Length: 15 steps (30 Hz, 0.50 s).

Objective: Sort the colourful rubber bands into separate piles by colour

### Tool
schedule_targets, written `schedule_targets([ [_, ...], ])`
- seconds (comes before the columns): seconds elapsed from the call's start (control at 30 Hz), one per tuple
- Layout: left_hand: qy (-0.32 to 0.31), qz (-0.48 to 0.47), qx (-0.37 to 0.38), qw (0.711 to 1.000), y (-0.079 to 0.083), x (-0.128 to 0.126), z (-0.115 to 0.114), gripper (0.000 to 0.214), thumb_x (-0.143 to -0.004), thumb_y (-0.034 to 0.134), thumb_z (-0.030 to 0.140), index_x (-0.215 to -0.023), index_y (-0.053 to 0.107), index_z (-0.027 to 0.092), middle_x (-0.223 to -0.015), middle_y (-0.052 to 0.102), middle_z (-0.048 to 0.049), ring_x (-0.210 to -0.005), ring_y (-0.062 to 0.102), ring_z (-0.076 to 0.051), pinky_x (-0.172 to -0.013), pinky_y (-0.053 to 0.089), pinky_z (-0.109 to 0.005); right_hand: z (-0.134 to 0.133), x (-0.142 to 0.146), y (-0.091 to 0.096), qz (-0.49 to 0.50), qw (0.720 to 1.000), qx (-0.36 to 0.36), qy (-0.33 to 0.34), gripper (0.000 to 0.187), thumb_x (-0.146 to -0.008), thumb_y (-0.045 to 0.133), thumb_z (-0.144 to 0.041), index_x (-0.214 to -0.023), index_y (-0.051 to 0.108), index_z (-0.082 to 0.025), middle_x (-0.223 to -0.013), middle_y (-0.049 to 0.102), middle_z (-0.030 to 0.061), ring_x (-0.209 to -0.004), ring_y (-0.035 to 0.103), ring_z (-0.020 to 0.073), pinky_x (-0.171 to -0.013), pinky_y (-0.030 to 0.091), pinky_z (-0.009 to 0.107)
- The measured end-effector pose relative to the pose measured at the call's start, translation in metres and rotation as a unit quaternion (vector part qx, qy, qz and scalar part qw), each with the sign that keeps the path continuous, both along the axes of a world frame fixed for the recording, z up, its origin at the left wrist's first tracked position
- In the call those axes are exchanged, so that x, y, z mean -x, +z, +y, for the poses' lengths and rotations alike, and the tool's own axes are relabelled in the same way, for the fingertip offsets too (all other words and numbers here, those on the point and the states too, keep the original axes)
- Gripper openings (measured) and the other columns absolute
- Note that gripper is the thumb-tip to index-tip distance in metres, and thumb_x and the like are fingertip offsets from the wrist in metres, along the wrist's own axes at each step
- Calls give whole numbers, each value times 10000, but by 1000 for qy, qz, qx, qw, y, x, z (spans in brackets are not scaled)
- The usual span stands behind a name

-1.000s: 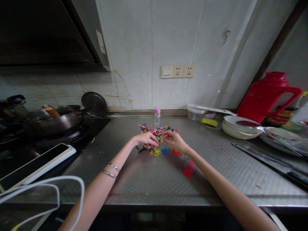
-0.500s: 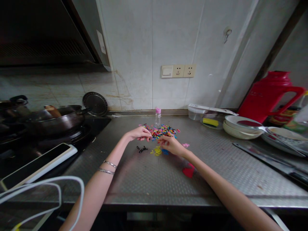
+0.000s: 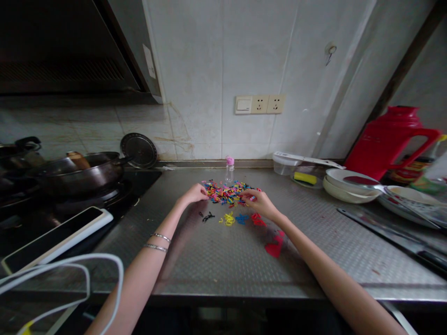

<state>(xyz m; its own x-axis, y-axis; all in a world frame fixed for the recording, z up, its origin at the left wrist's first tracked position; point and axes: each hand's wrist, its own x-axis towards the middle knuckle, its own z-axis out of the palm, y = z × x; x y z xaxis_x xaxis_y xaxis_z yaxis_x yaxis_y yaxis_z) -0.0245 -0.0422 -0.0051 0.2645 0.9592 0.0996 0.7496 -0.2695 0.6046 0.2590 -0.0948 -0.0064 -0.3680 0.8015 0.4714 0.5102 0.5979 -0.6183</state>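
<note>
A heap of small rubber bands in mixed colours (image 3: 225, 192) lies on the steel counter (image 3: 223, 260). My left hand (image 3: 194, 192) rests at the heap's left edge with its fingers bent onto the bands. My right hand (image 3: 258, 203) is at the heap's right edge, fingers curled in a pinch on a few bands. In front of the heap lie small sorted groups: black bands (image 3: 207, 216), yellow bands (image 3: 228, 218), blue bands (image 3: 241, 218) and red bands (image 3: 257, 219). A red object (image 3: 274, 246) lies beside my right forearm.
A small bottle with a pink cap (image 3: 229, 169) stands behind the heap. A dark wok (image 3: 80, 172) sits on the stove at left, with a phone (image 3: 52, 239) and white cable (image 3: 66, 274) nearer. At right are bowls (image 3: 345, 184), a sponge (image 3: 304, 177), a knife (image 3: 391, 235) and a red thermos (image 3: 387, 139).
My left hand has slid left to the heap's edge. My right hand dipped to the sorted groups and has come back up to the heap's right side.
</note>
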Motion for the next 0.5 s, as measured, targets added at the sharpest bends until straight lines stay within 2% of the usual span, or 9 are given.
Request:
schedule_targets([
  [0.3, 8, 59, -31, 998, 0, 3, -1, 145, -640, 546, 171, -652, 677, 112, -646, 657, -51, -597, 565, -125, -586, 386, -215, 10, -12, -7, -16, 999, -18, -35, 244, -757, 477, -217, -929, 640, -159, -828, 669, 47, -728, 595, 146, -663, 438, 238],
  [0.5, 62, 36, -13, 997, 2, 11, -2, 155, -652, 525, 159, -672, 662, 89, -576, 626, -49, -421, 512, -92, -472, 379, -199, 13, -16, -11, -23, 998, -32, -40, 257, -758, 476, -200, -951, 644, -171, -855, 675, 44, -727, 600, 144, -653, 443, 230],
])
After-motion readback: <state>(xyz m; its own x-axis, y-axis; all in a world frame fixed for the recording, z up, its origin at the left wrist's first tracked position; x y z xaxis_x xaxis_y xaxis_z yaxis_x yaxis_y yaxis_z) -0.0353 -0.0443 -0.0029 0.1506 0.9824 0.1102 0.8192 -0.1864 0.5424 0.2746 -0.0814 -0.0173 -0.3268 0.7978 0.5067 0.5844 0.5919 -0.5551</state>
